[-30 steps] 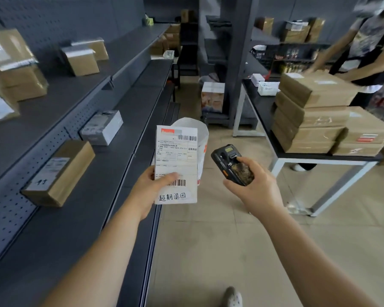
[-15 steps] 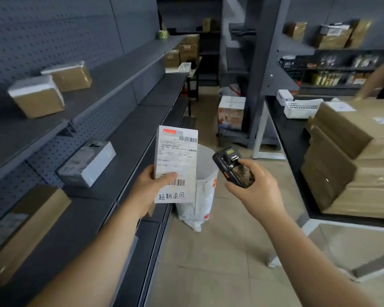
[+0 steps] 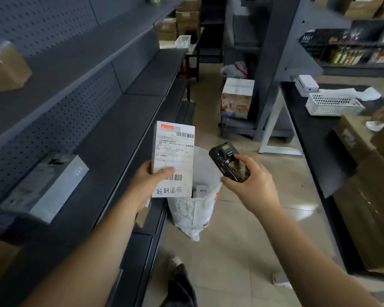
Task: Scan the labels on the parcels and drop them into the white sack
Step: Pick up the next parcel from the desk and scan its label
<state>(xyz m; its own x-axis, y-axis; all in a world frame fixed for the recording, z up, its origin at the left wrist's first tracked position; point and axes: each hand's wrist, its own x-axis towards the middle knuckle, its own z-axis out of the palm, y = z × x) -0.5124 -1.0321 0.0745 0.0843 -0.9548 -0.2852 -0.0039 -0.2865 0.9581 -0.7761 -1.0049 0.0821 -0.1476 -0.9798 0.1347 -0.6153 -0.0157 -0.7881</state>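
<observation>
My left hand (image 3: 145, 185) grips a flat white parcel (image 3: 175, 151) by its lower left edge, label facing me, with barcodes and handwriting at the bottom. My right hand (image 3: 248, 182) holds a black handheld scanner (image 3: 227, 160) just right of the parcel, its head tilted toward the label. The white sack (image 3: 195, 209) stands open on the floor directly below and behind both, with a small white parcel (image 3: 202, 190) visible inside it.
Dark metal shelving (image 3: 111, 134) runs along my left, holding a grey box (image 3: 44, 187) and a brown carton (image 3: 5, 67). A black table (image 3: 315, 134) on the right carries a white basket (image 3: 333, 104) and stacked cardboard boxes (image 3: 368, 173). A printed carton (image 3: 236, 98) sits ahead. My shoe (image 3: 180, 282) is below.
I have walked forward along the aisle; the sack is now closer and directly beneath my hands. Parcel and scanner keep the same pose relative to each other.
</observation>
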